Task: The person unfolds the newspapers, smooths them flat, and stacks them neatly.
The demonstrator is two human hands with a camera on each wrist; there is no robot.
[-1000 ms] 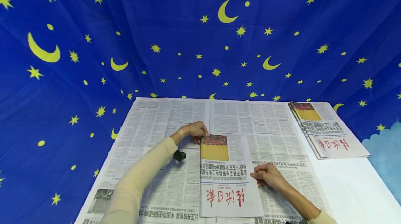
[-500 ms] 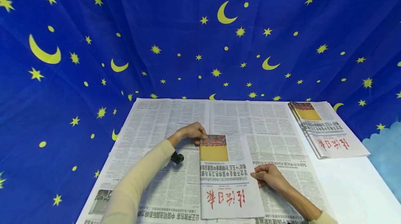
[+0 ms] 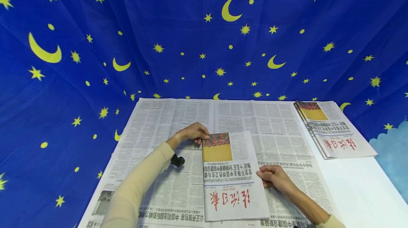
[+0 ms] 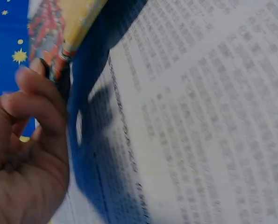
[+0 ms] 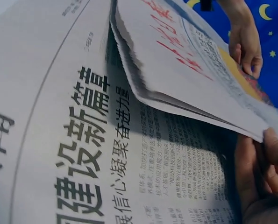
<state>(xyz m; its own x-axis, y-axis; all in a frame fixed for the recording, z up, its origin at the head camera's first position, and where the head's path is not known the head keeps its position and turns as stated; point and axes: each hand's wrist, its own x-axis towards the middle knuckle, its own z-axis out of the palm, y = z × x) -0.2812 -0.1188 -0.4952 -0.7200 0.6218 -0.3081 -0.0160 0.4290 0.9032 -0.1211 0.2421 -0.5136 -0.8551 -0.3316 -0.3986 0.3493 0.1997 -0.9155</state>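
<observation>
A folded newspaper (image 3: 236,175) with a red masthead and a yellow-and-red picture lies between both hands in the head view. At its far left corner, my left hand (image 3: 195,132) pinches the picture end between thumb and fingers. My right hand (image 3: 276,177) pinches its right edge about halfway down. In the right wrist view, the layered loose edges of the folded newspaper (image 5: 176,56) stand raised over the sheet below, casting a shadow. The left wrist view shows curled fingers (image 4: 40,93) at the coloured corner.
A large spread newspaper sheet (image 3: 165,114) covers most of the white table (image 3: 360,189). To the right, a small stack of folded newspapers (image 3: 338,129) overlaps that sheet's edge. A blue curtain (image 3: 178,36) with yellow stars and moons hangs behind.
The far end of the folded newspaper has risen slightly, with my left hand shifting a little left and up along with it. My right hand keeps its grip on the edge.
</observation>
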